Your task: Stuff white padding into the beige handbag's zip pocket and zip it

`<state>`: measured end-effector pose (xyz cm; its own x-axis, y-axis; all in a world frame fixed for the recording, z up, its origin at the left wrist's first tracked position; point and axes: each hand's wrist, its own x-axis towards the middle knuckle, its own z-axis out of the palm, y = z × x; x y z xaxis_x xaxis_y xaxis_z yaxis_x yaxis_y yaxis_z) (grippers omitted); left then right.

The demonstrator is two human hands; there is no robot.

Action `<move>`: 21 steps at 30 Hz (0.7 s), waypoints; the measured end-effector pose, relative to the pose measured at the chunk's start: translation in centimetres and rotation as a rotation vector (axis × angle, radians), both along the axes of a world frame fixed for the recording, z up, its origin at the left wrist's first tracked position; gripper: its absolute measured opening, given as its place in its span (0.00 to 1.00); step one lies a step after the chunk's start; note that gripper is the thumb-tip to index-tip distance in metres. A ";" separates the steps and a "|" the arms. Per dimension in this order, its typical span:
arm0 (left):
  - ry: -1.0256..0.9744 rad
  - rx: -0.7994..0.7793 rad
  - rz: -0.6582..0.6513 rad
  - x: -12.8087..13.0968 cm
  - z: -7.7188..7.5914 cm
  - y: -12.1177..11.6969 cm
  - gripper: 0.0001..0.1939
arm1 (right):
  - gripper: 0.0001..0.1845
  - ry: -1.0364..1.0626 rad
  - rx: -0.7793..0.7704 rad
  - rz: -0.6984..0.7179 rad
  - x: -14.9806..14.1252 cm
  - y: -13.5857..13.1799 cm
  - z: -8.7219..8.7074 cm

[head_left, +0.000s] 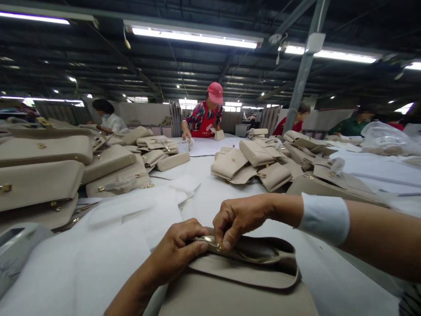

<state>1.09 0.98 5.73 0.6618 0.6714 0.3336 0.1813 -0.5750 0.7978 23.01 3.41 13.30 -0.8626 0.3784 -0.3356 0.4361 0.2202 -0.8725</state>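
Observation:
A beige leather handbag (243, 281) lies in front of me on a white padded table (108, 254), its top open along a gold zipper (250, 253). My left hand (179, 252) is closed around the bag's left end, thumb pressed on the zipper's start. My right hand (235, 219) pinches the zipper pull near that same end, fingers curled tight. A white sleeve band (324, 219) sits on my right forearm.
Piles of identical beige bags lie at the left (49, 175), centre (250, 164) and right (312, 153). A person in a pink cap and red apron (207, 116) works at the far end; other people sit at the far left and right. A grey steel post (304, 70) rises at the right.

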 end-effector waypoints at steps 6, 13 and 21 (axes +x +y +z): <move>0.042 0.012 0.022 0.2 0.2 0.4 0.08 | 0.15 0.011 0.211 0.008 3.9 -2.0 0.4; 0.095 0.038 0.020 0.2 0.4 0.1 0.09 | 0.20 0.004 0.257 0.005 6.0 -3.3 0.7; 0.113 0.088 0.017 -0.4 0.2 -0.3 0.07 | 0.18 0.016 0.443 -0.004 7.9 -5.7 0.7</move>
<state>0.72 0.67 5.90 0.6875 0.6542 0.3152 0.2775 -0.6377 0.7185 30.92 -2.26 13.98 -0.8646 0.4861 -0.1270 0.4250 0.5728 -0.7009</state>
